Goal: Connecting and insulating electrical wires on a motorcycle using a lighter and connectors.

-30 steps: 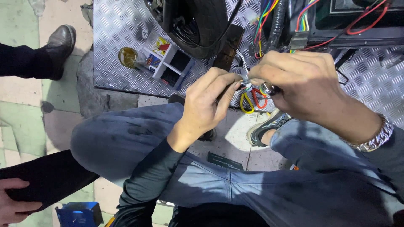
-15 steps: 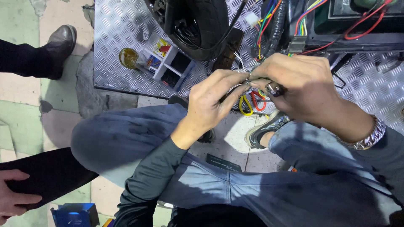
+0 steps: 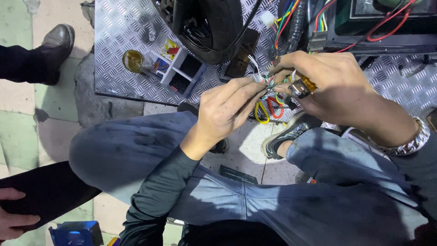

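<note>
Together, left hand [image 3: 227,111] pinches thin wires [image 3: 266,82] while right hand [image 3: 334,84] grips an orange lighter [image 3: 302,86].

Single head cam, steep downward view, close over knees [image 3: 136,150] & checker-plate floor [image 3: 123,41].

white divided box [image 3: 180,68] on tread plate | dark flat label [image 3: 238,174] on floor

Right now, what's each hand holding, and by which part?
Left hand pinches the thin wire bundle at its end with its fingertips. Right hand holds a small orange-and-metal lighter-like tool by its body.
</note>
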